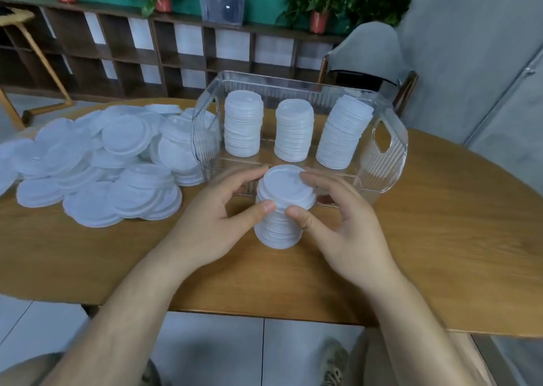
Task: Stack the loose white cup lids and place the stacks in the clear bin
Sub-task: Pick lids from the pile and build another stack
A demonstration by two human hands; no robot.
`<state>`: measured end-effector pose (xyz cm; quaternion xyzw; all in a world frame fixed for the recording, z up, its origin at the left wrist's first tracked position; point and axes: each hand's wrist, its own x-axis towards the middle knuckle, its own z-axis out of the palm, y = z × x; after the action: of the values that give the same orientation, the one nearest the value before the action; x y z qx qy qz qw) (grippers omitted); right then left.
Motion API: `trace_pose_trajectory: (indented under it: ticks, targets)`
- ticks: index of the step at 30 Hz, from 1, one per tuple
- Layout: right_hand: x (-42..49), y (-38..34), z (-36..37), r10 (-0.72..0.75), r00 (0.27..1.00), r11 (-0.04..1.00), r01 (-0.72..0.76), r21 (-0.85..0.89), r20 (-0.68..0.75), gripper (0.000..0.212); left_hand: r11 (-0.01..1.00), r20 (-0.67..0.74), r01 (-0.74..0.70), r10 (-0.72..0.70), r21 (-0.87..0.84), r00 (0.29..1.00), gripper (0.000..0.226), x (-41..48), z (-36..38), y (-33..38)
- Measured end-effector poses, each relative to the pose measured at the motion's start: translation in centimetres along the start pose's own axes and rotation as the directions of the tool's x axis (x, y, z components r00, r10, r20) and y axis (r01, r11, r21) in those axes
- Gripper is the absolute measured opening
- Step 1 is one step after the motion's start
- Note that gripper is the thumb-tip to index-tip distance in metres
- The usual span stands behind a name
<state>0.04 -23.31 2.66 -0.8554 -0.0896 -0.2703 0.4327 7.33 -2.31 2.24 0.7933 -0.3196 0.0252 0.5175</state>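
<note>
The fingers [261,209] of both hands are clamped on the upper lids of a new stack [277,233]. The two thumbs meet at its near edge and the other fingers curl round its far side. This two-sided hold likely squares the top few lids, which sit a little wider and off-line from the column below.

The left hand [217,218] covers the stack's left side and the right hand [338,218] its right. That way neither side can slide out while the lids are pressed into line. The stack stands on the desk [440,239], just in front of the near wall of the clear bin [390,156] and not yet inside it. Building it there keeps the lift over the wall short.

Inside the bin, three finished stacks [293,130] stand upright in a row along the far side, apart from one another. This leaves the near strip of the bin floor free, probably for a second row.

The loose lids [97,162] lie in an overlapping heap on the left of the desk, touching the bin's left wall, within easy reach of the left hand. Many remain, so the task looks well short of done. The risk now is the tall column skewing or toppling when lifted.
</note>
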Motion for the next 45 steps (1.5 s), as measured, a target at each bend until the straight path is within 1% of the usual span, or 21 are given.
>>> trace_pose_trajectory:
  ticks: [6, 17, 21, 24, 26, 28, 31, 36, 38, 41, 43, 45]
  targets:
    - [-0.3, 1.1, 0.3, 0.016, 1.000, 1.000, -0.016, 0.000, -0.009, 0.042, 0.997, -0.004, 0.053, -0.054, -0.047, 0.999, 0.051, 0.1, 0.8, -0.6]
    - [-0.4, 1.7, 0.6, 0.027, 0.999, 1.000, -0.026, -0.014, 0.037, 0.037, 0.989, 0.028, 0.058, -0.054, -0.134, 0.998, 0.047, -0.1, 0.8, -1.1]
    - [-0.4, 1.6, 0.6, 0.054, 0.997, 0.998, -0.053, -0.025, 0.056, 0.037, 0.991, 0.053, 0.067, -0.061, -0.116, 0.997, 0.046, -0.1, 0.8, -1.1]
    - [-0.1, 0.7, 0.1, 0.030, 0.998, 0.997, -0.025, -0.072, 0.062, 0.038, 0.994, 0.044, 0.070, -0.067, -0.079, 0.997, 0.048, -0.1, 0.5, -1.1]
    - [0.6, -0.3, -0.2, -0.009, 0.999, 0.994, 0.015, -0.105, 0.051, 0.037, 0.993, 0.005, 0.081, -0.081, -0.085, 0.997, 0.050, 0.0, 0.0, -0.7]
    - [1.7, -1.6, -0.1, -0.036, 0.998, 0.989, 0.044, -0.144, 0.054, 0.038, 0.995, -0.045, 0.062, -0.066, -0.080, 0.997, 0.049, 0.0, -0.6, -0.2]
    - [3.7, -3.4, 1.1, -0.070, 0.991, 0.973, 0.093, -0.210, 0.114, 0.040, 1.000, -0.148, 0.001, -0.003, -0.013, 0.989, 0.042, 0.3, -1.5, 0.4]
    - [7.6, -6.4, 5.4, -0.164, 0.960, 0.944, 0.219, -0.246, 0.225, 0.040, 0.997, -0.323, -0.020, 0.043, 0.077, 0.945, 0.035, 0.7, -4.7, 0.2]
    - [9.1, -7.4, 7.3, -0.187, 0.942, 0.928, 0.262, -0.264, 0.279, 0.041, 0.994, -0.386, 0.007, 0.035, 0.107, 0.922, 0.032, 0.6, -6.2, -0.2]
    - [11.2, -8.9, 9.9, -0.216, 0.912, 0.897, 0.327, -0.299, 0.349, 0.040, 0.984, -0.465, 0.073, 0.010, 0.160, 0.885, 0.036, 0.4, -8.5, -1.5]
    - [12.6, -9.9, 11.6, -0.215, 0.892, 0.875, 0.356, -0.326, 0.398, 0.039, 0.971, -0.523, 0.138, -0.014, 0.198, 0.852, 0.039, 0.4, -10.0, -2.4]
    - [14.0, -10.7, 13.4, -0.211, 0.871, 0.847, 0.389, -0.361, 0.444, 0.043, 0.932, -0.579, 0.239, -0.041, 0.271, 0.815, 0.043, 0.3, -11.7, -3.2]
